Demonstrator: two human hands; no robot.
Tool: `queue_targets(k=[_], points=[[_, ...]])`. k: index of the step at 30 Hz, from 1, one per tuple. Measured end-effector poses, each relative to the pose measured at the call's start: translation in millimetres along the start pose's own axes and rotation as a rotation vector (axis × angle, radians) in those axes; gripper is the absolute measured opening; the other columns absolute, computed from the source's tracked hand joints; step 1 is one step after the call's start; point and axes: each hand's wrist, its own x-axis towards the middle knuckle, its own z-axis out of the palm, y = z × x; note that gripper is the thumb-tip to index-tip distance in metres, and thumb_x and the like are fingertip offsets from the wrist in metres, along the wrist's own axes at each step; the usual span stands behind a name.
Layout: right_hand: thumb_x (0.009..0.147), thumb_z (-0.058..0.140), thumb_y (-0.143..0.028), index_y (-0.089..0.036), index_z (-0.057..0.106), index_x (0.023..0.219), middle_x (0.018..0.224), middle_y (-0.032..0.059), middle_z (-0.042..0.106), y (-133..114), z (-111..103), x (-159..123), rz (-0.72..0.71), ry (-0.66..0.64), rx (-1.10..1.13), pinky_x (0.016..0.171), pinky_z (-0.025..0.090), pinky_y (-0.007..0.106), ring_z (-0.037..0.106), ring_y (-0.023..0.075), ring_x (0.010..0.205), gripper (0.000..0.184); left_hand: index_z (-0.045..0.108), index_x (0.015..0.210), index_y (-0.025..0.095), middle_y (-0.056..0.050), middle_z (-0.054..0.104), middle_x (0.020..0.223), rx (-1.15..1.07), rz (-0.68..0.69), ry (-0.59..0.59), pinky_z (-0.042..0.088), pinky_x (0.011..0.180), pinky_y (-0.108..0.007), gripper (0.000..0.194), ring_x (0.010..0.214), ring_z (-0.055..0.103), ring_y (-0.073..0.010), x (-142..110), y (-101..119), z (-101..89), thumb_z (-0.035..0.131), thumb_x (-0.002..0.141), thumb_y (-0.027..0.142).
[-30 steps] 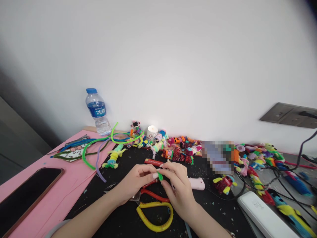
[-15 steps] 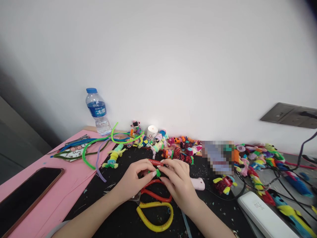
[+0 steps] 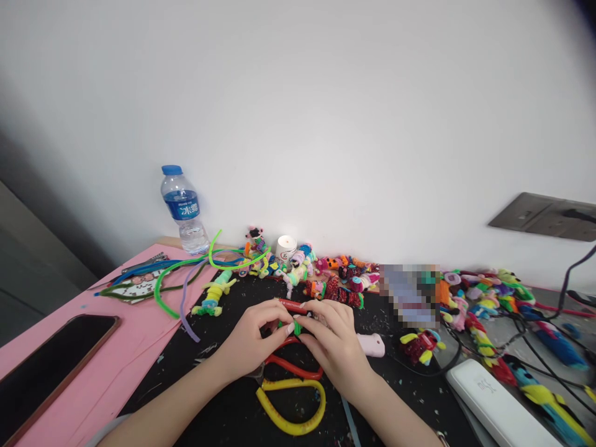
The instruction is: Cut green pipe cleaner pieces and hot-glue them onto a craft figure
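Between the fingertips of my left hand (image 3: 254,338) and my right hand (image 3: 338,341) is a small green pipe cleaner piece (image 3: 297,327), mostly covered by the fingers. Both hands pinch it, thumbs and index fingers close together. Just beneath lie scissors with one red and one yellow handle loop (image 3: 321,410); my left hand hides part of their blades. A red lighter-like strip with printed writing (image 3: 292,305) shows behind the fingertips. To the right of my right hand, a pale pink handle (image 3: 371,345) sticks out on the black mat (image 3: 223,397).
Pipe cleaner dolls (image 3: 342,292) line the wall, with more and several cables at right. A water bottle (image 3: 182,211), loose pipe cleaners (image 3: 161,292) and a phone (image 3: 56,372) are at left. A white power bank (image 3: 498,403) lies front right, a white candle cup (image 3: 285,248) behind.
The hands have stayed over the same spot, with small finger shifts. The green piece is turned and slightly lower-left, and more of the red scissor handle shows than a second ago.
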Motion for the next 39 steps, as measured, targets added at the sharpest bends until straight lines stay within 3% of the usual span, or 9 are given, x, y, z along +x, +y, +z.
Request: queue_targets(k=[11, 30, 39], points=[[0.085, 0.054, -0.019, -0.021, 0.059, 0.102, 0.105, 0.0068, 0.06, 1.8, 2.5, -2.0, 0.024, 0.076, 0.018, 0.08, 0.04, 0.038, 0.053, 0.0212, 0.097, 0.018, 0.065, 0.085, 0.017, -0.005, 0.062, 0.085, -0.187, -0.035, -0.073, 0.041, 0.079, -0.027, 0.018, 0.083, 0.054, -0.0185, 1.0, -1.0, 3.1, 0.048, 0.085, 0.023], [0.085, 0.055, -0.018, -0.021, 0.059, 0.103, 0.106, 0.0061, 0.059, 0.2, 2.5, -2.8, 0.032, 0.068, 0.052, 0.081, 0.038, 0.038, 0.052, 0.0209, 0.097, 0.019, 0.065, 0.079, 0.014, -0.002, 0.058, 0.078, -0.329, -0.123, -0.096, 0.04, 0.071, -0.024, 0.017, 0.075, 0.052, -0.0161, 1.2, -7.9, 6.0, 0.053, 0.083, 0.026], [0.086, 0.054, -0.019, -0.021, 0.059, 0.103, 0.106, 0.0061, 0.059, -0.5, 1.9, -2.6, 0.025, 0.069, 0.043, 0.082, 0.037, 0.039, 0.05, 0.0212, 0.098, 0.018, 0.066, 0.074, 0.013, -0.002, 0.059, 0.075, -0.267, -0.1, -0.067, 0.041, 0.07, -0.024, 0.017, 0.074, 0.053, -0.0152, 1.3, -9.6, 5.1, 0.054, 0.082, 0.023]])
